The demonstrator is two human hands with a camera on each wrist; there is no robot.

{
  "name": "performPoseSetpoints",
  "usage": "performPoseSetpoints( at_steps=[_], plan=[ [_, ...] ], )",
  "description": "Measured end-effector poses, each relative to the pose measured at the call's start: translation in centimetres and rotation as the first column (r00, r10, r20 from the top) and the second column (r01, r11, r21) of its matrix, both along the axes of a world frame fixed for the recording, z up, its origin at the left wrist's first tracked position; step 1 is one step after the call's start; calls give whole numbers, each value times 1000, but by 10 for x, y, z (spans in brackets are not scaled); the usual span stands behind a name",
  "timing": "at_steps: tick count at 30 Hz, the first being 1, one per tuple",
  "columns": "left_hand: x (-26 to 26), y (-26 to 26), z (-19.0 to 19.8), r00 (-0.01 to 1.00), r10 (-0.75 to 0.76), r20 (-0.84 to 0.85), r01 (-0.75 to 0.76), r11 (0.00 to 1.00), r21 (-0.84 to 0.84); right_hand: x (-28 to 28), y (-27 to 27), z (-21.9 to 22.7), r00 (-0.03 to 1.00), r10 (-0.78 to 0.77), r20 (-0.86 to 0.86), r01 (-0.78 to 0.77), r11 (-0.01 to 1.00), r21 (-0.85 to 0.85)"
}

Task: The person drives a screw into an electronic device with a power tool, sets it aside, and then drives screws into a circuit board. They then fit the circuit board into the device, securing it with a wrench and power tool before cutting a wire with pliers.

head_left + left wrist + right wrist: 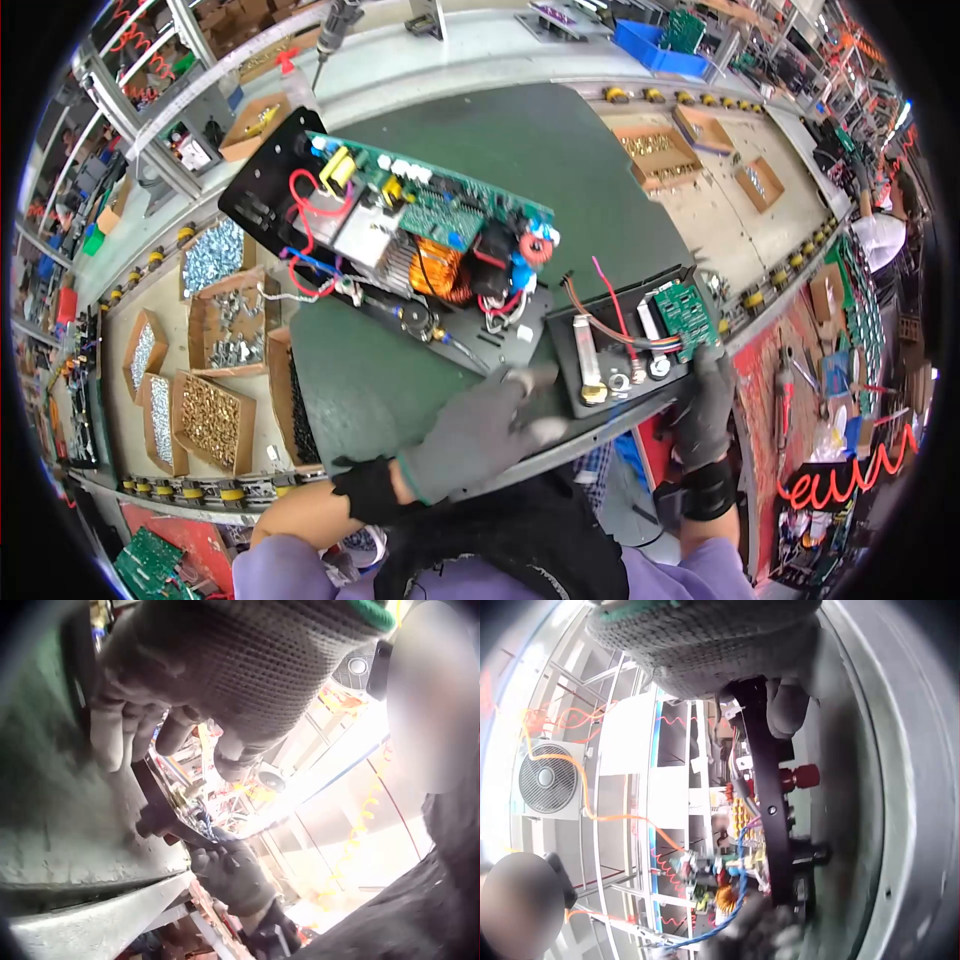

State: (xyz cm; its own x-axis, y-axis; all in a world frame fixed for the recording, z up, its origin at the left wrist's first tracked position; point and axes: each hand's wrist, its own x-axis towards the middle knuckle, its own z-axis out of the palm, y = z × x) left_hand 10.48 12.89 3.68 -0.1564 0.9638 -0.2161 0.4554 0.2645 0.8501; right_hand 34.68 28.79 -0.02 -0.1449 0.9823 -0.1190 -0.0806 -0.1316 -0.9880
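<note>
A black metal panel [615, 340] sits at the front right of the green work mat, carrying a small green circuit board [684, 318], metal bars [586, 352], terminals and wires. Its right end is in the grip of my gloved right hand [702, 415], thumb and fingers either side of the edge in the right wrist view. A red terminal knob [802, 777] sticks out from the panel's underside. Close to the panel's left end is my gloved left hand [480, 430], fingers spread and loosely bent, nothing held. Behind lies a larger electronic unit [430, 215] with an orange-wound coil [437, 268].
Cardboard boxes of fasteners [212, 420] stand on the left, beside a box of metal brackets [235, 320]. More small boxes [655, 155] lie at the right rear. Roller tracks [790, 275] flank the mat [620, 225]. A screwdriver [335, 35] hangs at the back left.
</note>
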Motion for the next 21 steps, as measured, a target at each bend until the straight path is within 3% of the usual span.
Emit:
performPoseSetpoints(
  at_steps=[2, 3, 6, 8, 9, 12, 13, 15, 16, 18, 20, 21],
  plan=[
    [14, 8, 1, 994, 24, -106, -17, 998, 68, 2, -37, -17, 991, -34, -128, 28, 999, -45],
    [23, 8, -7, 951, 94, -293, -52, 987, 150, -6, -56, -7, 995, -13, -99, 7, 998, -57],
    [22, 10, -13, 913, 123, -389, -31, 972, 233, 12, -69, -9, 998, 59, -12, -60, 995, -80],
    [23, 11, -12, 893, 136, -430, -27, 968, 250, 48, -44, -30, 972, 51, 231, -89, 984, 157],
    [25, 12, -9, 887, 144, -439, -24, 963, 267, 54, -37, -9, 973, 38, 228, -50, 998, 47],
    [27, 21, -4, 831, 201, -519, 7, 929, 370, 41, 8, 5, 894, -110, 435, -127, 868, 480],
    [28, 24, -3, 778, 249, -576, 44, 894, 446, 36, 25, 7, 898, -107, 426, -125, 867, 482],
    [30, 31, -2, 753, 233, -616, 39, 918, 395, 25, 53, 9, 779, 149, 609, -460, 795, 395],
    [32, 35, -2, 732, 217, -646, 24, 939, 342, 19, 56, 4, 786, 158, 598, -467, 786, 405],
    [36, 46, -7, 647, 259, -717, 28, 932, 362, -2, 65, -5, 766, 471, 437, -589, 787, 185],
    [38, 52, 1, 634, 118, -764, 22, 985, 170, -11, 57, -10, 673, 269, 689, -617, 719, 321],
    [36, 51, -1, 658, 112, -745, 24, 985, 169, -13, 43, -17, 807, 349, 477, -532, 781, 329]
  ],
)
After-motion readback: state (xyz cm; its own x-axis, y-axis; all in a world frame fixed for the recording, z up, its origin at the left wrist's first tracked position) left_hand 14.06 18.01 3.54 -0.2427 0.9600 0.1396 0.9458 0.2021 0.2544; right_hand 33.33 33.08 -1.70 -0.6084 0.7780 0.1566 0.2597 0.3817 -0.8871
